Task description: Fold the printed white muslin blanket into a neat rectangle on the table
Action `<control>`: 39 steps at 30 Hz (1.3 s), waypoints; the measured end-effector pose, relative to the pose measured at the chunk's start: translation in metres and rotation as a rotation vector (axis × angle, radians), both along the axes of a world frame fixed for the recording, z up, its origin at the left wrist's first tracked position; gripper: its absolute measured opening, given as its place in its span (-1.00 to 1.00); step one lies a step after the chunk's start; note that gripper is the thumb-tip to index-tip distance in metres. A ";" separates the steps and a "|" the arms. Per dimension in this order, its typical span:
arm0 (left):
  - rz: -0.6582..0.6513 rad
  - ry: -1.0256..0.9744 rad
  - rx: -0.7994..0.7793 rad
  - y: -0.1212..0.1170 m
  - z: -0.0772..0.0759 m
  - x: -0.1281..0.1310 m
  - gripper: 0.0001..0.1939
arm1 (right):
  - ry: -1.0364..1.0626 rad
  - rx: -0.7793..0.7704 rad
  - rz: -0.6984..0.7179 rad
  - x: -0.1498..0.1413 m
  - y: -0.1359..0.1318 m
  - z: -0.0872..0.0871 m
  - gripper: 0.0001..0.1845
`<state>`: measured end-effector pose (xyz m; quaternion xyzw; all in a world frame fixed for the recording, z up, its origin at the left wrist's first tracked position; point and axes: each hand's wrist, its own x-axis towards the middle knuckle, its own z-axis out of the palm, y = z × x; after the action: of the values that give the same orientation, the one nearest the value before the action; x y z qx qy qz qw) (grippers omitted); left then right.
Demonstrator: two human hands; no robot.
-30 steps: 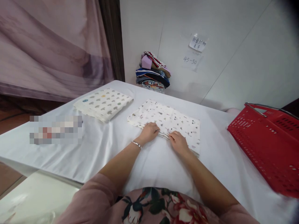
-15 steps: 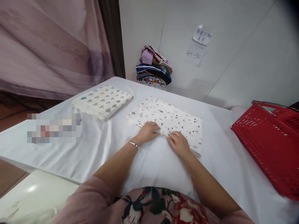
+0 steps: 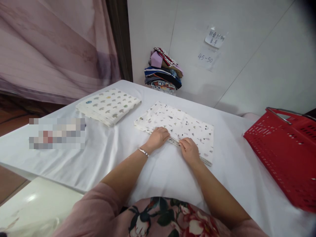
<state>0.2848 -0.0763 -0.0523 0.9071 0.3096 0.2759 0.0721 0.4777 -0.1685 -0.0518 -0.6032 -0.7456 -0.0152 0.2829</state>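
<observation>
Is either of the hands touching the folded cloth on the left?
No, the left hand and right hand both hold the near edge of the other cloth.

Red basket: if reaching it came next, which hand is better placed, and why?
Right hand, probably: it is nearer the basket, which stands on that side; the left hand is farther. Both touch one patterned cloth.

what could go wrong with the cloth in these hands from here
The layers of the folded cloth might slip out of line, since the left hand and right hand hold only the middle of its near edge. The white table cover looks wrinkled nearby, so it could bunch if the cloth is dragged.
</observation>
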 end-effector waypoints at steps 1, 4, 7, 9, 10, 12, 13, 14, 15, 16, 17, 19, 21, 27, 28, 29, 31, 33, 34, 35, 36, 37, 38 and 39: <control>0.001 0.015 0.001 0.000 0.000 0.000 -0.76 | -0.008 -0.012 0.010 0.000 0.000 0.000 -0.73; 0.006 0.022 0.011 -0.001 0.001 0.000 -0.78 | 0.036 -0.028 0.003 -0.001 0.001 -0.001 -0.74; 0.036 -0.007 0.048 -0.009 0.006 0.003 -0.79 | 0.121 -0.039 -0.030 -0.002 0.001 -0.001 -0.76; 0.036 -0.007 0.066 -0.016 0.009 0.006 -0.77 | 0.158 -0.053 -0.045 -0.002 0.002 -0.001 -0.77; 0.022 -0.001 0.070 -0.020 0.010 0.008 -0.76 | 0.168 -0.058 -0.049 -0.002 0.002 -0.001 -0.78; -0.014 0.012 0.070 -0.026 0.010 0.013 -0.76 | 0.180 -0.066 -0.053 -0.002 0.002 -0.001 -0.78; -0.021 0.018 0.067 -0.027 0.009 0.015 -0.78 | 0.183 -0.069 -0.053 -0.002 0.003 -0.001 -0.78; -0.018 0.026 0.063 -0.028 0.008 0.018 -0.79 | 0.187 -0.071 -0.053 -0.001 0.003 -0.002 -0.78; -0.007 0.035 0.059 -0.028 0.007 0.020 -0.80 | 0.190 -0.071 -0.052 -0.001 0.003 -0.002 -0.78; 0.007 0.047 0.057 -0.027 0.006 0.021 -0.80 | 0.192 -0.071 -0.051 -0.001 0.003 -0.003 -0.78; 0.020 0.060 0.058 -0.027 0.004 0.023 -0.80 | 0.194 -0.069 -0.049 0.000 0.003 -0.004 -0.79; 0.034 0.088 0.072 -0.025 0.002 0.025 -0.80 | 0.196 -0.058 -0.044 0.000 0.004 -0.005 -0.80; 0.038 0.111 0.095 -0.024 0.000 0.027 -0.80 | 0.196 -0.045 -0.039 0.000 0.005 -0.007 -0.80; 0.030 0.142 0.125 -0.023 -0.002 0.030 -0.80 | 0.192 -0.012 -0.043 -0.002 0.004 -0.006 -0.79; 0.020 0.143 0.126 -0.023 -0.002 0.030 -0.79 | 0.190 -0.007 -0.042 -0.002 0.003 -0.005 -0.79; 0.008 0.141 0.128 -0.024 -0.002 0.029 -0.80 | 0.188 0.001 -0.041 -0.002 0.002 -0.005 -0.79; -0.013 0.139 0.136 -0.025 -0.001 0.028 -0.80 | 0.185 0.019 -0.039 -0.002 0.001 -0.004 -0.78; -0.017 0.141 0.132 -0.026 0.000 0.026 -0.79 | 0.181 0.035 -0.028 -0.002 0.001 -0.005 -0.77; -0.013 0.142 0.124 -0.026 0.000 0.025 -0.79 | 0.180 0.040 -0.023 -0.002 0.001 -0.005 -0.77; -0.008 0.141 0.114 -0.027 -0.001 0.025 -0.80 | 0.180 0.042 -0.020 -0.002 0.001 -0.005 -0.77; -0.003 0.140 0.105 -0.027 -0.001 0.025 -0.81 | 0.182 0.040 -0.021 -0.002 0.001 -0.005 -0.77; 0.000 0.138 0.100 -0.027 -0.001 0.026 -0.83 | 0.187 0.036 -0.026 -0.002 0.001 -0.005 -0.77; 0.001 0.138 0.102 -0.027 -0.002 0.026 -0.84 | 0.194 0.030 -0.033 -0.002 0.002 -0.005 -0.78; 0.001 0.138 0.109 -0.027 -0.003 0.027 -0.85 | 0.199 0.024 -0.037 -0.002 0.002 -0.005 -0.78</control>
<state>0.3119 -0.1031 -0.0550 0.9264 0.2988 0.2293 0.0012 0.4756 -0.1665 -0.0565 -0.6120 -0.7021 0.0305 0.3628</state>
